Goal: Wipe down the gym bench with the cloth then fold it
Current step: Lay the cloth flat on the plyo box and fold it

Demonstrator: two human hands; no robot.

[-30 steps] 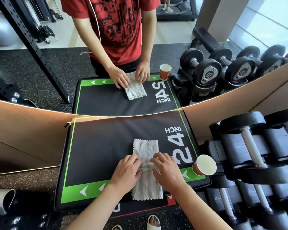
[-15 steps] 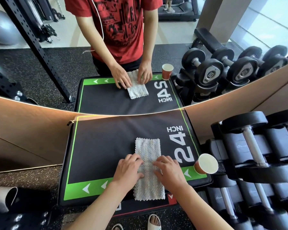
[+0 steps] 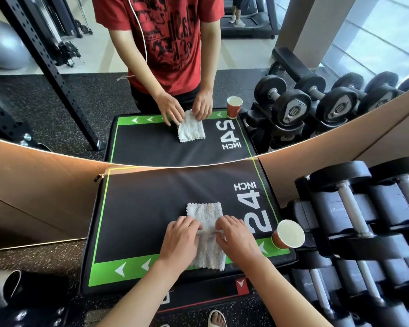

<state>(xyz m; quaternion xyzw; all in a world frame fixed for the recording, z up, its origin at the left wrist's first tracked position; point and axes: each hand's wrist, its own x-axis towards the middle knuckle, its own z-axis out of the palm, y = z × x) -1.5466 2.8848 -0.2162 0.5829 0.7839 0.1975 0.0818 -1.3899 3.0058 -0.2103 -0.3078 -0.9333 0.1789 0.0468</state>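
Observation:
A white knitted cloth [image 3: 204, 212], folded into a long strip, lies lengthwise on the black padded bench top [image 3: 139, 208] with its green border and "24 INCH" print. My left hand [image 3: 181, 239] and my right hand [image 3: 237, 237] meet at the strip's middle. Their fingertips pinch the fabric there into a small raised ridge. The strip's far end lies flat beyond my fingers, and its near end lies between my wrists on the green band. The mirror ahead repeats the hands and cloth.
An orange paper cup [image 3: 288, 234] stands on the bench's near right corner, close to my right hand. A rack of black dumbbells [image 3: 354, 208] fills the right side. A wooden ledge [image 3: 45, 185] and a wall mirror [image 3: 57, 102] lie beyond the bench. A metal tube [image 3: 0, 286] sits at bottom left.
Half a second ago the strip lay flat under my hands. Now its middle is gathered into a ridge between my fingertips and the strip looks shorter.

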